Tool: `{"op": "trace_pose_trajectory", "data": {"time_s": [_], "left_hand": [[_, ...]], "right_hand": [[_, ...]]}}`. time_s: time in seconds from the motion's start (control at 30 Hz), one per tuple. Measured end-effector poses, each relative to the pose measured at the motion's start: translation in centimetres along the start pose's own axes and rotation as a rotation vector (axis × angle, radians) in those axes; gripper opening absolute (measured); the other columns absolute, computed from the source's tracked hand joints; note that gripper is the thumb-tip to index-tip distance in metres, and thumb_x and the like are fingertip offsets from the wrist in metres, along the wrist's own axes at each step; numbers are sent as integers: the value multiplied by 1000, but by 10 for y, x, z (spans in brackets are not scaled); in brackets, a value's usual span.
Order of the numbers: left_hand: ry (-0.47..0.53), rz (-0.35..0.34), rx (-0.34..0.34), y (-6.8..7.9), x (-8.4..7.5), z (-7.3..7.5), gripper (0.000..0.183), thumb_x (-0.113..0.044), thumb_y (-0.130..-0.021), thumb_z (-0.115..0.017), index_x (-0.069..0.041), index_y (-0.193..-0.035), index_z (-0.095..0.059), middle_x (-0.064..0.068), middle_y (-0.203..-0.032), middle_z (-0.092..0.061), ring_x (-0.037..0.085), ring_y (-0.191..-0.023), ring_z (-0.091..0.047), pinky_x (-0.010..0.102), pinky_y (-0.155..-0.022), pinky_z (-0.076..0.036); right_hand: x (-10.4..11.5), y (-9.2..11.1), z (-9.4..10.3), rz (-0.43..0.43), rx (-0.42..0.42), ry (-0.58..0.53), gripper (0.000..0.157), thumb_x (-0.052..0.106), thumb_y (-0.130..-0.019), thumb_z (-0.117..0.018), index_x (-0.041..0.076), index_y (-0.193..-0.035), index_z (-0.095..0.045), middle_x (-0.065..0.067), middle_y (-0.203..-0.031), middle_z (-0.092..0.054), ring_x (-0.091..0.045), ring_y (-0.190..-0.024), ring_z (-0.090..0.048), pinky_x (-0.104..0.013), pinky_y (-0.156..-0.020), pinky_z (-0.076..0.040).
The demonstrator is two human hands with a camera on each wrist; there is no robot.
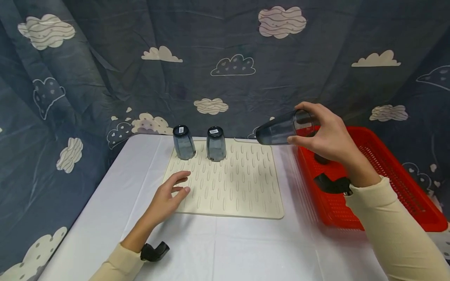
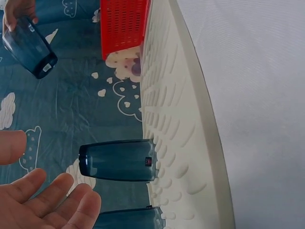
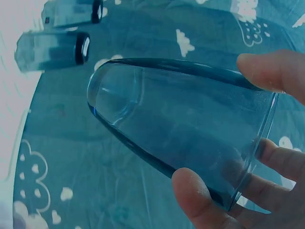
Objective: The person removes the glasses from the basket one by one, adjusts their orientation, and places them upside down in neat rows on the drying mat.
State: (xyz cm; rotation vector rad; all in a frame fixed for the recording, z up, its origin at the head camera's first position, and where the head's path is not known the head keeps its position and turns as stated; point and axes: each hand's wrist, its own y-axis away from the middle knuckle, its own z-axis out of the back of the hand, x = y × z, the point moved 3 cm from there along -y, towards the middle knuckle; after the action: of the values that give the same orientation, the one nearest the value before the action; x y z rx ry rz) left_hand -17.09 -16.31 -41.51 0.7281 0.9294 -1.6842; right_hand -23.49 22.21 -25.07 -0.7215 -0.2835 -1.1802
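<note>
Fingers (image 3: 196,193) of the right hand (image 1: 327,132) grasp a tinted glass (image 1: 275,129) close to its rim, thumb opposed to the fingertips. It is raised, tipped nearly onto its side, base to the left, between the ridged mat (image 1: 242,199) and the red basket (image 1: 395,168). Gripping the rim end appears meant to leave the base clear. Fingers of the left hand (image 1: 170,197) are released, loosely bent and holding nothing, over the mat's left part. A left glass (image 1: 184,147) and a middle glass (image 1: 216,149) stand inverted, apart, at the mat's far side; mouth-down on raised ridges, they probably stand steady and can drain. One dark item (image 1: 320,159) lies in the basket; its identity cannot be determined.
</note>
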Motion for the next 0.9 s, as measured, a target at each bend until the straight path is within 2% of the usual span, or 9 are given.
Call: {"op": "trace_pose_trajectory", "data": {"time_s": [0.07, 0.17, 0.23, 0.3, 0.4, 0.6, 0.73, 0.9], "left_hand": [[1, 0, -6, 0, -1, 0, 46, -7, -97, -61, -7, -141, -50, 14, -143, -55, 35, -132, -54, 51, -103, -51], [6, 4, -11, -1, -1, 1, 46, -7, -96, -61, -8, -141, -50, 14, -143, -55, 35, -132, -54, 50, -103, -51], [11, 5, -13, -1, -1, 1, 46, -8, -96, -61, -8, -141, -50, 14, -143, -55, 35, -133, -54, 50, -103, -51], [15, 6, -14, -1, 0, 1, 46, -7, -96, -62, -8, -141, -50, 14, -143, -55, 34, -133, -54, 50, -103, -51], [16, 1, -17, -2, 0, 1, 46, -8, -97, -61, -9, -141, -50, 13, -144, -55, 34, -133, -54, 49, -103, -51], [14, -14, -21, -2, -3, 3, 46, -9, -97, -61, -9, -142, -50, 13, -144, -55, 33, -133, -54, 48, -103, -51], [19, -15, -22, -2, -5, 3, 46, -9, -97, -61, -10, -142, -50, 13, -144, -55, 34, -133, -54, 49, -104, -51], [21, -5, -16, -3, -7, 4, 47, -11, -97, -62, -10, -143, -49, 12, -145, -54, 33, -134, -53, 50, -105, -50]], "right_hand": [[3, 2, -4, 8, 0, -15, 73, 19, -76, -85, 17, -141, -50, -13, -141, -52, -38, -112, -62, -60, -86, -57], [7, 5, -9, 25, -1, -39, 72, 17, -76, -85, 16, -140, -51, -12, -139, -53, -36, -110, -62, -33, -82, -62], [9, 7, -12, 40, 0, -61, 72, 15, -76, -85, 16, -139, -51, -11, -137, -53, -34, -109, -62, -15, -77, -56], [12, 8, -16, 53, 3, -89, 71, 13, -76, -84, 16, -139, -52, -11, -135, -54, -33, -108, -62, -2, -72, -46], [16, 9, -21, 64, 8, -125, 70, 11, -76, -84, 17, -138, -52, -10, -132, -54, -31, -106, -63, -2, -73, -48], [22, 14, -32, 65, 25, -175, 69, 9, -76, -83, 17, -137, -52, -7, -132, -54, -27, -105, -65, -11, -74, -56], [26, 17, -39, 92, 34, -208, 72, 7, -76, -84, 17, -139, -52, -6, -132, -55, -25, -104, -64, -10, -74, -54], [29, 21, -49, 126, 43, -251, 73, 6, -75, -84, 16, -140, -51, -9, -136, -55, -30, -105, -66, -11, -77, -54]]}}
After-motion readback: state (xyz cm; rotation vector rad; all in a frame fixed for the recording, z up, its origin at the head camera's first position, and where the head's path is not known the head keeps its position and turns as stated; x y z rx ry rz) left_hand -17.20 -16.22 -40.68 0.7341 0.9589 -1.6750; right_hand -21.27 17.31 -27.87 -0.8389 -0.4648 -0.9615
